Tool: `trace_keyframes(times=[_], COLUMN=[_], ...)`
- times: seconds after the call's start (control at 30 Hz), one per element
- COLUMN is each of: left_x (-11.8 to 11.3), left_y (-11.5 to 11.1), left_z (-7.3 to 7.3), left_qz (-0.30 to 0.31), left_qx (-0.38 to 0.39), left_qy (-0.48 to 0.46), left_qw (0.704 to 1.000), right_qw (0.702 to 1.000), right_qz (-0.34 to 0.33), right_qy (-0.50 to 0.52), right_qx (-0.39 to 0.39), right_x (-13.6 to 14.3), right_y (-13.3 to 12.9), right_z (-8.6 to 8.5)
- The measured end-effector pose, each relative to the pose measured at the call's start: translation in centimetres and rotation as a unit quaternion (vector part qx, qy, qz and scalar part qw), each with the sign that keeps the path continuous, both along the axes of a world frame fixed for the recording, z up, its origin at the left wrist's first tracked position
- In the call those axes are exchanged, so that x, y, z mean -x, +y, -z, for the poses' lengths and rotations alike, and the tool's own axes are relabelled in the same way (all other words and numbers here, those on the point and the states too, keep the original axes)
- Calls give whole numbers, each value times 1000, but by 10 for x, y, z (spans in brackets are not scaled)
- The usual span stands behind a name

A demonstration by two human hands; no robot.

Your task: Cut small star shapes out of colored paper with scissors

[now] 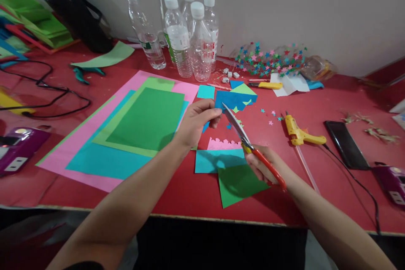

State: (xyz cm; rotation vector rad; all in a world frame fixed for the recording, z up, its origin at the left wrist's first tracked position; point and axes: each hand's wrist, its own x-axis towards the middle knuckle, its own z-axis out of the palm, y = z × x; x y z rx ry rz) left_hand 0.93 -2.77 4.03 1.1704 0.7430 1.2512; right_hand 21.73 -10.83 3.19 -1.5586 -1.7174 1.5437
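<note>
My left hand [200,120] is closed in a pinch, thumb against forefinger, above the middle of the table. Whatever is between the fingertips is too small to make out against the blue paper [236,98] behind them. My right hand [267,164] grips red-handled scissors [238,128], their blades pointing up and left, the tip close to my left fingertips. Below the blades are a pink strip with a jagged edge [218,144], a light blue sheet [205,162] and a green sheet [234,190]. Small cut paper stars [270,122] lie scattered to the right.
Coloured sheets [148,118] are stacked at left. Plastic bottles [202,46] stand along the wall, beside a clear bottle decorated with stars [268,60]. A yellow cutter [265,85], a yellow glue gun [300,133] with its cord, and a black phone [346,144] lie rightward.
</note>
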Motion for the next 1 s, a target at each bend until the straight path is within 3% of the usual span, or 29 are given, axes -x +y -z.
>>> trace_keyframes(times=[0.3, 0.5, 1.0], left_x=[0, -4, -4], left_y=[2, 0, 3], left_z=[4, 1, 0], left_qz=[-25, 8, -4], left_qx=[-9, 13, 83], left_qy=[-16, -11, -74], left_qw=[1000, 1000, 994], right_qw=[1000, 999, 999], right_qz=[5, 34, 36], right_qy=[7, 7, 9], right_qx=[-1, 1, 0], right_x=[0, 7, 7], right_y=[-1, -2, -2], right_z=[3, 2, 5])
